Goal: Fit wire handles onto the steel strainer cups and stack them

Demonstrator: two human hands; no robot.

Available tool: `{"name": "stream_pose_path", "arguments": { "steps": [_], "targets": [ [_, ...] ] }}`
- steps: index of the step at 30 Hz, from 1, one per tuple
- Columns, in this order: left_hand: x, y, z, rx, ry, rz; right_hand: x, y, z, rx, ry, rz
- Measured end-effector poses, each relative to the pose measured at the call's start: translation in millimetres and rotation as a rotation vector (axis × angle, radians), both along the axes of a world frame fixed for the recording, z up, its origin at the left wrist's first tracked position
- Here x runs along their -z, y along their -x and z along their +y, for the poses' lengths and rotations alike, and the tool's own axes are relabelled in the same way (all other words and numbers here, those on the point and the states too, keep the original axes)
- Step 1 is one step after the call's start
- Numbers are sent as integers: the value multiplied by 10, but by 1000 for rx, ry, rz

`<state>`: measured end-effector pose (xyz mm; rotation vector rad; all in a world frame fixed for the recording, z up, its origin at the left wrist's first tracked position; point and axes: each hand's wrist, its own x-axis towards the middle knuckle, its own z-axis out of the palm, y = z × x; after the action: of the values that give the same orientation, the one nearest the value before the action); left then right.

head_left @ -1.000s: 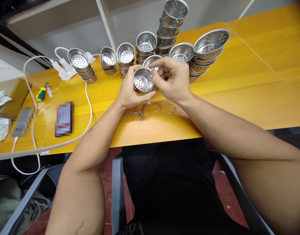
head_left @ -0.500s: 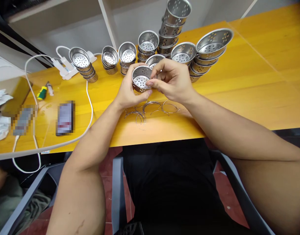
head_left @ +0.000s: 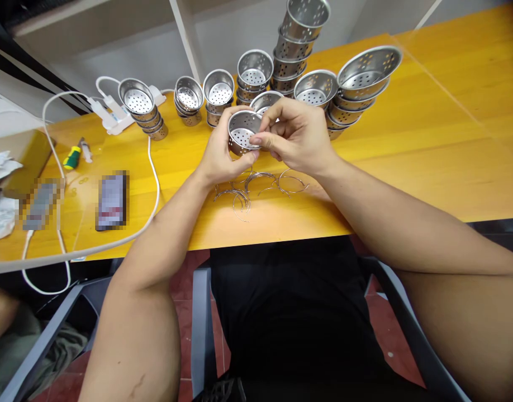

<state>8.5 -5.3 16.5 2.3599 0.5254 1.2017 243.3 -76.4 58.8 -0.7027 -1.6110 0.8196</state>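
Note:
My left hand (head_left: pixel 218 149) is wrapped round a small perforated metal cup (head_left: pixel 242 134), tilted so that its holed bottom faces me. My right hand (head_left: pixel 296 134) is closed in a pinch, thumb and forefinger at the cup's right rim. Whatever lies between those fingertips is too small to make out. Below both hands, thin curved metal wires (head_left: pixel 260 177) lie loosely on the yellow table. Just behind the held cup stands another perforated cup (head_left: pixel 265 100), partly hidden by my right hand.
Stacks of similar cups line the back, including a tall stack (head_left: pixel 294 47) and a leaning one (head_left: pixel 357 92). To the left are a power strip (head_left: pixel 116 118), a white cable (head_left: pixel 156 184), a blurred phone (head_left: pixel 112 201) and a green-yellow screwdriver (head_left: pixel 72 158). Another person's arm (head_left: pixel 0 312) shows lower left.
Both hands keep their places on the cup. My right fingertips have shifted only very slightly at the rim, and the whole view has moved a little.

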Motion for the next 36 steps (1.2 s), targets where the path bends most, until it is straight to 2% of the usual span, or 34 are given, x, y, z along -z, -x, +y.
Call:
{"name": "stream_pose_path", "arguments": {
  "steps": [4, 7, 11, 18, 28, 33, 36],
  "targets": [
    [-13, -1, -13, -36, 4, 6, 69, 2, 52, 21, -14, -63],
    [-1, 9, 9, -84, 19, 9, 102, -7, 58, 95, -73, -75],
    [9, 78, 75, -138, 12, -22, 60, -59, 1, 176, -142, -156],
    [28, 189, 161, -107, -14, -41, -42, -140, -70, 133, -292, -390],
    [-35, 122, 74, -114, -13, -50, 19, -142, -61, 94, -300, -483],
    [110, 222, 305, -242, 36, -173, 34, -101, -89, 131, -430, -429],
    [246, 367, 528, -343, 11, -262, 151, -27, -101, 0, -462, -427]
  ]
}}
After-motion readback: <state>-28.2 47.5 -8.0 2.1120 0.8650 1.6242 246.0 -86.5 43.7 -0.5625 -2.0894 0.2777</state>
